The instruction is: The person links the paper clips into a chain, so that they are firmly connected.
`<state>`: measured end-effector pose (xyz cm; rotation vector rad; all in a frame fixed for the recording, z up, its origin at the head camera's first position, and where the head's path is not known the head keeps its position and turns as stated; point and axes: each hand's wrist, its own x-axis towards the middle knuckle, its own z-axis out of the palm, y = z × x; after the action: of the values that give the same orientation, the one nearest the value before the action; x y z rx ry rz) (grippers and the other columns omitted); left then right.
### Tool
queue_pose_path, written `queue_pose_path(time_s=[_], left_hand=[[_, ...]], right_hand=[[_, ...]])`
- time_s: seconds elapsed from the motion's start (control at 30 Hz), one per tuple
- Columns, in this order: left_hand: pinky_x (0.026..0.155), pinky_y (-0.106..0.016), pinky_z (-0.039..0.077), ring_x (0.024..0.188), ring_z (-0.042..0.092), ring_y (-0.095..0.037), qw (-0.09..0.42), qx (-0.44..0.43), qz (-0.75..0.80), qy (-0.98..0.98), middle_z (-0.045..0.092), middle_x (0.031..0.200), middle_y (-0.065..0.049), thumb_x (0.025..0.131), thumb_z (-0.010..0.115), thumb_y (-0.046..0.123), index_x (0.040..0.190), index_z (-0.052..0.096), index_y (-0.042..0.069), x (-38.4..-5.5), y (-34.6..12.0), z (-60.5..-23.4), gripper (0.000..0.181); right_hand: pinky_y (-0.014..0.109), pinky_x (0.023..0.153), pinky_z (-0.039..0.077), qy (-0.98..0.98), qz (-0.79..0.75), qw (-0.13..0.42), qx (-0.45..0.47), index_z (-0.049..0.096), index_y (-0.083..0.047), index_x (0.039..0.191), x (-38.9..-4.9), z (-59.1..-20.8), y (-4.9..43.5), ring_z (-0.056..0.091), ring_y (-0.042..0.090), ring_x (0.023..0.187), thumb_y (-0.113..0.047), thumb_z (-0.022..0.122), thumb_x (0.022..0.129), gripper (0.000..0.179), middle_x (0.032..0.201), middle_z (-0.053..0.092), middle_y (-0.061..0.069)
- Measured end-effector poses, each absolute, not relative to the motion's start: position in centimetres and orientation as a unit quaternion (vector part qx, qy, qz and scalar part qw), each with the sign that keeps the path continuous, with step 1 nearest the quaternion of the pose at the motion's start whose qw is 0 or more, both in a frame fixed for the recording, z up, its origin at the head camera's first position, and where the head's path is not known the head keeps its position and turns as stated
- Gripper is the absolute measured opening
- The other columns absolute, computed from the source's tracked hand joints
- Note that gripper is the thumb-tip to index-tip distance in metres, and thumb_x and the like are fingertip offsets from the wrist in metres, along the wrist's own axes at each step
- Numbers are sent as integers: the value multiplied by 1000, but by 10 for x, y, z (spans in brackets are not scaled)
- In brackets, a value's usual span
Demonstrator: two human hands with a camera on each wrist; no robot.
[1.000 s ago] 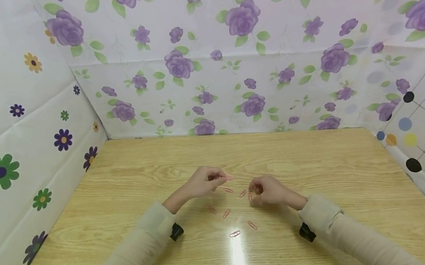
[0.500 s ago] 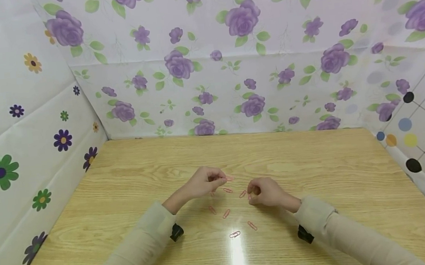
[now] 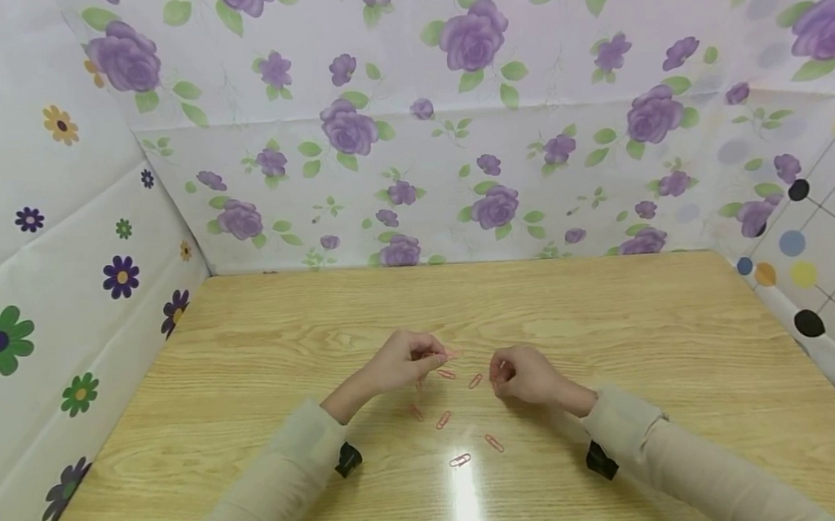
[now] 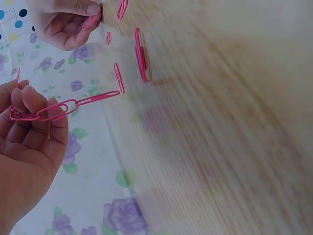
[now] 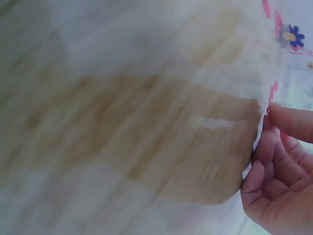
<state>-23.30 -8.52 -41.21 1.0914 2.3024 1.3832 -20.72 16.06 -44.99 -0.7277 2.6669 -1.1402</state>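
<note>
My left hand pinches a short chain of linked pink paper clips above the table. Part of the chain hangs from the fingers toward the wood, and one clip end pokes out past the fingertips. To its right, my right hand pinches a single pink paper clip between thumb and fingertips, low over the table. Fingers hide most of that clip in the head view. Between the hands lie two loose clips, one paper clip near the left fingertips and another clip beside the right hand.
Several more loose pink clips lie nearer the body, among them a clip and a shiny-lit clip. The wooden table meets a floral cloth at the back, with patterned cloths at both sides.
My right hand's thumb and fingers have drawn together on the clip, which is now more hidden; the hand has shifted only slightly. My left hand stays nearly still with the chain.
</note>
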Motion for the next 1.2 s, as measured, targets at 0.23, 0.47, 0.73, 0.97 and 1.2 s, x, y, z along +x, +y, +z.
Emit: queue_pose_path(time_s=[0.23, 0.47, 0.73, 0.97, 1.2], left_hand=[[43, -20, 34, 45, 46, -32, 125, 374, 478, 785, 46, 53, -13, 91, 52, 0, 88, 65, -4, -222, -83, -394, 14], [42, -21, 35, 44, 45, -30, 128, 375, 483, 781, 46, 53, -12, 90, 52, -1, 87, 64, -4, -216, -83, -386, 14], [43, -19, 34, 45, 45, -35, 133, 381, 483, 777, 47, 53, -15, 90, 52, -1, 89, 65, -5, -215, -82, -385, 14], [43, -19, 33, 43, 41, -8, 126, 384, 472, 784, 48, 53, -16, 90, 53, -1, 86, 65, -3, -214, -79, -386, 13], [42, -19, 35, 41, 44, -21, 115, 394, 464, 785, 51, 56, -19, 90, 53, 0, 88, 64, -4, -224, -75, -407, 12]], right_hand=[[29, 49, 45, 853, -455, 154, -205, 65, -1, 80, -211, -445, 169, 52, 16, 56, -6, 68, 80, 6, 69, 61, 5], [34, 59, 46, 825, -500, 184, -186, 63, 8, 102, -211, -435, 174, 50, 19, 66, -6, 54, 90, 20, 80, 60, 18], [38, 65, 51, 798, -551, 198, -147, 59, 14, 100, -211, -429, 177, 58, 22, 70, -3, 58, 87, 21, 85, 61, 24], [37, 66, 52, 769, -592, 213, -111, 58, 18, 95, -210, -425, 179, 60, 24, 71, -3, 59, 87, 23, 85, 62, 24], [28, 55, 46, 753, -589, 257, -143, 58, 14, 88, -212, -424, 178, 54, 15, 62, -13, 53, 93, 28, 76, 61, 18]])
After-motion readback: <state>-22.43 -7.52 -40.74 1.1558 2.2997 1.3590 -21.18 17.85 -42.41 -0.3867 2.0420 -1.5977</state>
